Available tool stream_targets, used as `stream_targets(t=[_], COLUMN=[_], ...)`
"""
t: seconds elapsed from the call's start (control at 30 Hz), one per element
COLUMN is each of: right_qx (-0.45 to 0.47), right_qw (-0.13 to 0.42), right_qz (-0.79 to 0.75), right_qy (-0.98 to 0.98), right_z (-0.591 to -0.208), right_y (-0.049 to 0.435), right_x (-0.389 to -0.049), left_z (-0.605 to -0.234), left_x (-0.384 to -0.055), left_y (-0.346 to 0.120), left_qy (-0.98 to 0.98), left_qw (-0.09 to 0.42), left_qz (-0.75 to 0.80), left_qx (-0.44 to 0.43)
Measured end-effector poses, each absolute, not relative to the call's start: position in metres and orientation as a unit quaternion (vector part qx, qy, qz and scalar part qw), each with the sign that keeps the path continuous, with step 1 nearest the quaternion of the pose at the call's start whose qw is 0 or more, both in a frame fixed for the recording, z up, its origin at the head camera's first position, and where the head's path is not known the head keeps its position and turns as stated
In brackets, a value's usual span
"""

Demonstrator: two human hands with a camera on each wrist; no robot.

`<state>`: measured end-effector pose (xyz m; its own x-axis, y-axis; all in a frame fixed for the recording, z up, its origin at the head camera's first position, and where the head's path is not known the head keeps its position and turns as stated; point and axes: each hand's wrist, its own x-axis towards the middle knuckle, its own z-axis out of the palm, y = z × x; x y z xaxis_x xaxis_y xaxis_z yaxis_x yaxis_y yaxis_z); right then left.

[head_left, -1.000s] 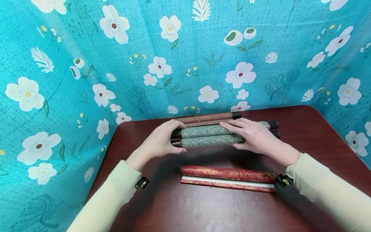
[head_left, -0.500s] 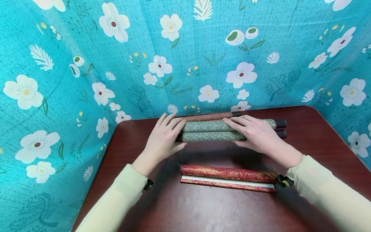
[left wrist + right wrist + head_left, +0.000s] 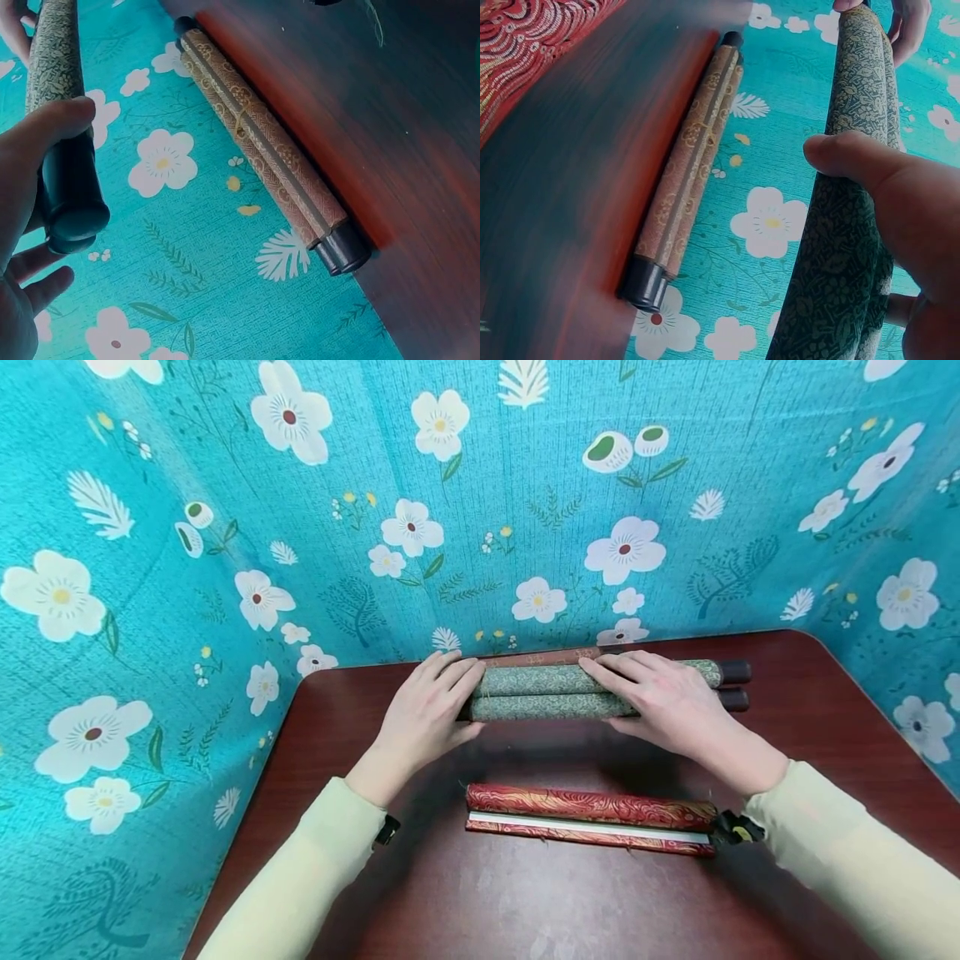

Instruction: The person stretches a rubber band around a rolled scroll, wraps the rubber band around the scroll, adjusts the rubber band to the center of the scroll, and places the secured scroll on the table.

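A green patterned scroll [image 3: 532,680], rolled into two parallel rolls with dark end knobs, is held up by both hands. My left hand [image 3: 420,718] grips its left end; in the left wrist view the thumb lies over the dark knob [image 3: 71,180]. Toward the other end my right hand [image 3: 667,702] holds the rolls, thumb on the near side in the right wrist view. Behind, a brown patterned scroll [image 3: 259,139] with black knobs lies at the table's back edge, mostly hidden by the green one in the head view.
Nearer the person, a red and gold patterned scroll [image 3: 585,806] with a white strip lies across the dark reddish table [image 3: 547,902]. A turquoise flowered cloth [image 3: 487,468] hangs close behind the table and along its left side.
The green scroll has moved away from the person and slightly right, covering more of the brown scroll. My left hand has shifted its hold on the end. The red scroll stays put.
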<state>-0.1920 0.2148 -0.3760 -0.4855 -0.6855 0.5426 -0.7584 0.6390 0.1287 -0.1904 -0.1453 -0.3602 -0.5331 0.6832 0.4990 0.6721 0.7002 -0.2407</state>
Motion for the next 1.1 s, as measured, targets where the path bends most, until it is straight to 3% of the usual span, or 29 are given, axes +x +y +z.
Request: stream_targets(t=[0.83,1.1], right_qx=[0.422,0.421], right_qw=[0.307,0.315], right_qz=[0.066,0.062], right_qy=[-0.85,-0.848], right_z=[-0.369,-0.371], right_y=[0.2,0.199], right_x=[-0.192,-0.196], left_z=[-0.357,-0.357], left_x=[-0.197,-0.193], left_y=[-0.141,-0.144], left_qy=[-0.866,-0.882], left_qw=[0.301,0.302], left_qz=[-0.012,0.01], left_qx=[-0.399,-0.36])
